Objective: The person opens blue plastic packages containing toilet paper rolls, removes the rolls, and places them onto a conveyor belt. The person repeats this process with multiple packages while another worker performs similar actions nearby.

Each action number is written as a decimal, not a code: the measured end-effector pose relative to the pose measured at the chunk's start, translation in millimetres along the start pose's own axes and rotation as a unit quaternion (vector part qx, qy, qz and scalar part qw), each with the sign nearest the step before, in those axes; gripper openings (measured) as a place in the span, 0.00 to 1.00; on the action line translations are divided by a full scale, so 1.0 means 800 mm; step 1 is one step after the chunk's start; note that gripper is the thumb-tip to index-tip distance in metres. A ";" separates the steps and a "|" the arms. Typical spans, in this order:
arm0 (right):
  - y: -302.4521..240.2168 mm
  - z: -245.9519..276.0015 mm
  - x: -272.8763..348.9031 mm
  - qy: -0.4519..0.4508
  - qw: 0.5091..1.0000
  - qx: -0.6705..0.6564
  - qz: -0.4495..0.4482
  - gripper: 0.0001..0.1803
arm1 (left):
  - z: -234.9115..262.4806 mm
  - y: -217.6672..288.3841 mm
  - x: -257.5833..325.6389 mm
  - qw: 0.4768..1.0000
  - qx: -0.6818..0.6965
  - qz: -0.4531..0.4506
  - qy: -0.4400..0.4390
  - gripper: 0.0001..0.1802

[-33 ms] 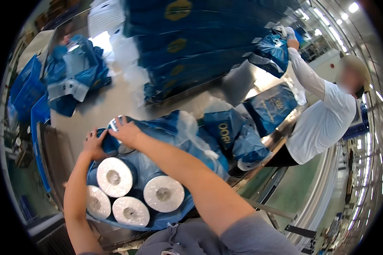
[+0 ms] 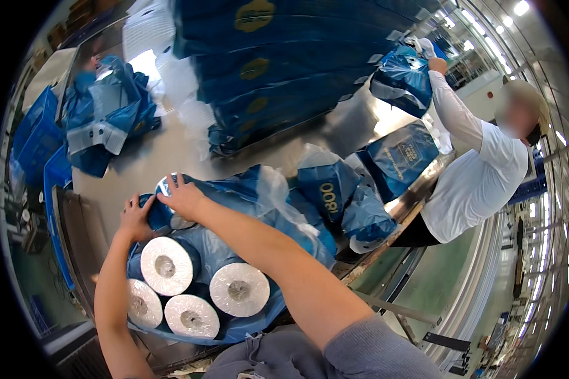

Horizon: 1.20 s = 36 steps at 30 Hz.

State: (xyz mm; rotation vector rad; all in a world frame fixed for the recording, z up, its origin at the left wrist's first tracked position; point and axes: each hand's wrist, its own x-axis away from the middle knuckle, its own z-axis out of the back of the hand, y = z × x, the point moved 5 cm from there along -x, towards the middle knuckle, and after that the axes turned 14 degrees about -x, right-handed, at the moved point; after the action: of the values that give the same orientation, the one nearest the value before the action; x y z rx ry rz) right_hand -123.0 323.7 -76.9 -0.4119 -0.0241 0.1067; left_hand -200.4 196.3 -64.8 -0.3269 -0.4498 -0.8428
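A blue plastic bag (image 2: pixel 234 208) lies on its side in front of me, with the round ends of several white paper rolls (image 2: pixel 166 265) facing me. My left hand (image 2: pixel 136 218) grips the bag's far left edge above the rolls. My right hand (image 2: pixel 183 196) reaches across and clutches the bunched plastic at the bag's far end, fingers curled over it. The two hands are close together, a few centimetres apart.
The bag rests on a shiny metal table (image 2: pixel 171 151). A tall stack of filled blue packs (image 2: pixel 278 57) stands at the back, loose blue bags (image 2: pixel 104 114) and blue crates (image 2: pixel 38 132) to the left. At right a person in a white shirt (image 2: pixel 480 177) lifts another blue bag (image 2: pixel 404 76).
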 end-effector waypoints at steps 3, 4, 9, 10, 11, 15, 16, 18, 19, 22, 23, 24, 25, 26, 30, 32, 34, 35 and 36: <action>0.020 0.032 0.001 0.051 0.985 -0.145 -0.074 0.31 | -0.016 -0.026 -0.008 0.995 0.031 -0.001 0.095 0.61; 0.026 0.047 0.004 0.079 0.976 -0.174 -0.106 0.31 | -0.019 -0.049 -0.019 0.989 0.088 0.006 0.118 0.60; 0.011 0.199 0.138 0.299 0.932 -0.193 -0.071 0.25 | -0.003 -0.126 0.013 0.915 0.340 0.022 0.215 0.50; 0.014 0.225 0.189 0.293 0.929 -0.199 -0.106 0.24 | 0.047 -0.100 0.018 0.879 0.426 -0.028 0.214 0.48; 0.011 0.232 0.229 0.259 0.926 -0.248 -0.116 0.26 | 0.083 -0.079 0.026 0.840 0.503 -0.061 0.194 0.45; 0.007 0.197 0.326 0.141 0.937 -0.216 -0.234 0.25 | 0.115 -0.048 0.031 0.832 0.529 -0.159 0.051 0.41; 0.012 0.173 0.345 0.108 0.945 -0.176 -0.255 0.25 | 0.121 0.007 0.031 0.845 0.493 -0.204 0.040 0.43; 0.013 0.155 0.365 0.099 0.934 -0.146 -0.309 0.25 | 0.130 0.111 0.035 0.859 0.411 -0.304 0.021 0.47; 0.013 0.156 0.369 0.105 0.930 -0.151 -0.319 0.26 | 0.125 0.141 0.030 0.887 0.337 -0.316 0.000 0.48; -0.022 0.168 0.371 0.246 0.947 0.062 -0.198 0.23 | 0.100 0.207 0.018 0.909 0.227 -0.336 -0.095 0.52; -0.037 0.159 0.375 0.262 0.951 0.020 -0.163 0.24 | 0.101 0.213 0.024 0.897 0.255 -0.322 -0.161 0.54; -0.053 0.150 0.373 0.226 0.956 -0.050 -0.182 0.25 | 0.094 0.213 0.024 0.902 0.264 -0.288 -0.183 0.55; -0.066 0.152 0.374 0.259 0.941 -0.049 -0.211 0.29 | 0.099 0.217 0.034 0.899 0.278 -0.252 -0.223 0.55; -0.076 0.154 0.373 0.254 0.938 -0.037 -0.232 0.32 | 0.096 0.219 0.038 0.901 0.281 -0.219 -0.247 0.52; -0.106 0.145 0.367 0.270 0.928 -0.061 -0.248 0.34 | 0.103 0.218 0.053 0.946 0.224 -0.236 -0.001 0.36; -0.129 0.136 0.356 0.290 0.926 -0.082 -0.226 0.36 | 0.123 0.227 0.102 0.892 0.146 -0.348 0.248 0.29; -0.146 0.129 0.347 0.273 0.931 -0.062 -0.236 0.37 | 0.127 0.237 0.146 0.879 0.051 -0.389 0.270 0.30; -0.142 0.127 0.340 0.248 0.936 -0.040 -0.246 0.37 | 0.126 0.240 0.154 0.862 0.020 -0.418 0.285 0.30; -0.143 0.119 0.332 0.221 0.941 -0.024 -0.257 0.37 | 0.122 0.239 0.164 0.845 -0.013 -0.446 0.294 0.30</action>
State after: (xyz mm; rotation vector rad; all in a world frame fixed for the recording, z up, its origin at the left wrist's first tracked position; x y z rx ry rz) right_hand 148.0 286.3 57.0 -0.4601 0.3082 -0.5044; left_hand -0.8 275.9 65.6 0.1640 0.0240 -1.7933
